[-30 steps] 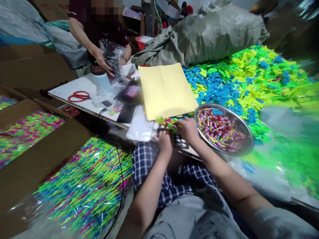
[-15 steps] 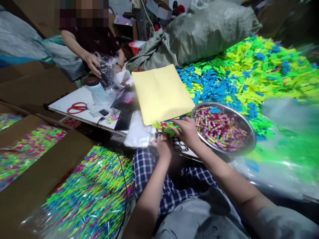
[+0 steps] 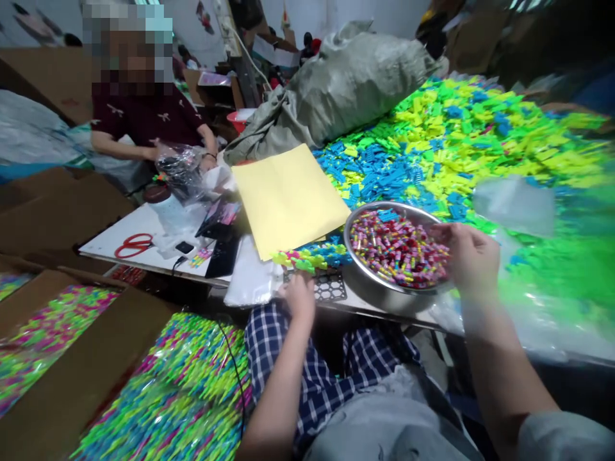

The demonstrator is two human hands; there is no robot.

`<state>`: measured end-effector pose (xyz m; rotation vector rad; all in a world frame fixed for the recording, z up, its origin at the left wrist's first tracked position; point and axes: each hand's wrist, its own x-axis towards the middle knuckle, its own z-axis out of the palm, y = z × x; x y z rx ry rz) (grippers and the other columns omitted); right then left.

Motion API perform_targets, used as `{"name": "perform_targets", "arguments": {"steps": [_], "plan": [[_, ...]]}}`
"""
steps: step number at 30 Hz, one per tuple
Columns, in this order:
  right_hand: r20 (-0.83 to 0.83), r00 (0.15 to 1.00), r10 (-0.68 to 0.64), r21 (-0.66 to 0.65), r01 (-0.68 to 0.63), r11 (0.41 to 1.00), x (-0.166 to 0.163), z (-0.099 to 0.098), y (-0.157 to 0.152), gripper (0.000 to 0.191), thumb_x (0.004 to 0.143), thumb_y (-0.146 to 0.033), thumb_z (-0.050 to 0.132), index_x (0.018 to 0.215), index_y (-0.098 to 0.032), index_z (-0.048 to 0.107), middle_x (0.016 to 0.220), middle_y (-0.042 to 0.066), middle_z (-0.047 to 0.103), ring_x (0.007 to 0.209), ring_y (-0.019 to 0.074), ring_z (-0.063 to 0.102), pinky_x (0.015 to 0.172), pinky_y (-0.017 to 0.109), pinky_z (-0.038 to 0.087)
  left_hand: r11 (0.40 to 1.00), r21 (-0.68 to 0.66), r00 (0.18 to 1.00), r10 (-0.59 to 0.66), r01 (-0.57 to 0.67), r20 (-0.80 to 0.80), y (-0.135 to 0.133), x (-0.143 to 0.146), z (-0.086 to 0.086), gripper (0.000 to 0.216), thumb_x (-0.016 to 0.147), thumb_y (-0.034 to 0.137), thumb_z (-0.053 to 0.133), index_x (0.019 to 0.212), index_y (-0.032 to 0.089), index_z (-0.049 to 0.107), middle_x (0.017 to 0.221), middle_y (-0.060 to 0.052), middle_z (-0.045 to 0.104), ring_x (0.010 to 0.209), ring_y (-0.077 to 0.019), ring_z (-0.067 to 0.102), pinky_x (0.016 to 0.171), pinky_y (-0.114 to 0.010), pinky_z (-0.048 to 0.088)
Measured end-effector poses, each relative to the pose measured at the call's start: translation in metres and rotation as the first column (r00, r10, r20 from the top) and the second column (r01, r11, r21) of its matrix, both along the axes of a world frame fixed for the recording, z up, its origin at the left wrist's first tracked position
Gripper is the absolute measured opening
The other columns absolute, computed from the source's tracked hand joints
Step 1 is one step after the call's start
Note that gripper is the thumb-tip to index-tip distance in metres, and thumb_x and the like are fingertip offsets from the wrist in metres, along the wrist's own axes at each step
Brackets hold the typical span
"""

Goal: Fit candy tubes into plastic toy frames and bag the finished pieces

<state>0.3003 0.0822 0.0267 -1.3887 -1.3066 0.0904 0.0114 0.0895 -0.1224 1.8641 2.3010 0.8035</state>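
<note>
At the table's front edge, my left hand (image 3: 300, 296) is closed, its fingers curled just below a row of yellow, green, pink and blue plastic pieces (image 3: 312, 256). What it pinches, if anything, is too small to make out. A black honeycomb grid (image 3: 330, 287) lies beside it, partly under those pieces. My right hand (image 3: 475, 256) is closed over the right rim of a steel bowl (image 3: 368, 283), somewhat blurred, with its fingertips inside the rim. Small pink, red and yellow capsule-like pieces (image 3: 396, 250) fill the bowl, and a blue piece (image 3: 388, 215) lies on top.
Yellow sheets (image 3: 291, 198) lie behind my left hand, clear bags (image 3: 252, 275) to its left. Red scissors (image 3: 133, 245) are farther left. A green, yellow and blue heap (image 3: 461, 141) spreads behind the bowl. Across the table, a person (image 3: 144, 128) handles clear plastic.
My right hand has left the pieces beside my left hand and moved right to the bowl's far rim. The view has shifted; my left hand stays near the grid.
</note>
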Motion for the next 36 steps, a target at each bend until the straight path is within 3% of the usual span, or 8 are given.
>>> {"name": "perform_targets", "arguments": {"steps": [5,10,15,25,27,30,33,36], "plan": [[-0.148,0.989,0.013,-0.066,-0.023,0.998,0.042,-0.004,-0.001,0.031,0.082,-0.04,0.047,0.081,-0.018,0.068,0.067,0.003,0.064,0.064,0.0165,0.057,0.062,0.029,0.045,1.0,0.019,1.0,-0.016,0.015,0.027,0.002,-0.003,0.004,0.019,0.083,0.025,0.041,0.087,0.017,0.058,0.088,-0.007,0.061,0.087,-0.0203,0.055,0.085,-0.037,0.03],[0.186,0.978,0.094,-0.312,-0.032,0.949,0.062,-0.026,0.018,0.031,0.083,-0.038,0.045,0.087,-0.018,0.068,0.078,0.005,0.068,0.072,0.0199,0.061,0.065,0.03,0.045,0.999,0.032,0.998,0.011,-0.014,0.066,0.006,-0.005,0.01,0.02,0.081,0.029,0.045,0.083,0.016,0.059,0.085,-0.008,0.063,0.086,-0.0229,0.056,0.081,-0.037,0.033],[0.586,0.718,0.374,-0.461,-0.084,0.883,0.056,-0.048,0.045,0.023,0.083,-0.027,0.049,0.098,-0.019,0.065,0.097,0.006,0.065,0.089,0.019,0.057,0.079,0.031,0.041,0.999,0.048,0.998,-0.017,0.014,0.068,0.009,-0.006,0.012,0.021,0.081,0.028,0.046,0.088,0.015,0.061,0.082,-0.009,0.064,0.083,-0.0237,0.057,0.078,-0.036,0.034],[0.659,0.706,0.262,-0.418,0.054,0.907,0.03,-0.058,0.051,0.012,0.074,-0.028,0.061,0.077,-0.017,0.066,0.089,0.011,0.06,0.091,0.0273,0.049,0.076,0.038,0.034,0.999,0.054,0.999,-0.007,0.004,0.05,0.006,-0.005,0.007,0.022,0.082,0.03,0.044,0.087,0.015,0.06,0.08,-0.008,0.063,0.082,-0.0231,0.057,0.081,-0.037,0.035],[0.555,0.803,0.219,-0.386,0.015,0.922,0.028,-0.057,0.05,0.016,0.075,-0.033,0.06,0.077,-0.018,0.064,0.089,0.009,0.061,0.091,0.0263,0.05,0.077,0.038,0.035,0.998,0.065,0.998,-0.009,0.005,0.064,0.006,-0.005,0.007,0.022,0.082,0.029,0.044,0.088,0.015,0.06,0.079,-0.008,0.062,0.082,-0.0231,0.057,0.082,-0.038,0.034],[0.049,0.987,0.153,-0.316,-0.13,0.94,0.03,-0.054,0.047,0.024,0.076,-0.042,0.055,0.08,-0.019,0.059,0.083,0.006,0.063,0.081,0.0215,0.056,0.072,0.034,0.04,0.996,0.091,0.995,-0.021,0.012,0.1,0.007,-0.005,0.007,0.022,0.081,0.03,0.045,0.088,0.015,0.06,0.077,-0.006,0.061,0.08,-0.0227,0.057,0.082,-0.039,0.035],[-0.362,0.917,0.166,-0.282,-0.277,0.919,0.033,-0.051,0.039,0.031,0.078,-0.05,0.047,0.084,-0.02,0.051,0.073,0.003,0.063,0.059,0.0162,0.056,0.054,0.027,0.041,0.992,0.124,0.987,-0.039,0.02,0.157,0.007,-0.008,0.008,0.022,0.079,0.034,0.048,0.085,0.017,0.059,0.07,-0.003,0.059,0.072,-0.0199,0.056,0.078,-0.036,0.039],[-0.5,0.832,0.24,-0.332,-0.44,0.834,0.031,-0.05,0.025,0.031,0.076,-0.052,0.048,0.084,-0.022,0.048,0.064,-0.001,0.059,0.046,0.0127,0.049,0.044,0.024,0.035,0.981,0.191,0.973,-0.021,-0.023,0.228,0.001,-0.01,0.011,0.026,0.079,0.037,0.048,0.092,0.016,0.056,0.078,-0.004,0.059,0.072,-0.0174,0.056,0.075,-0.031,0.043]]}}
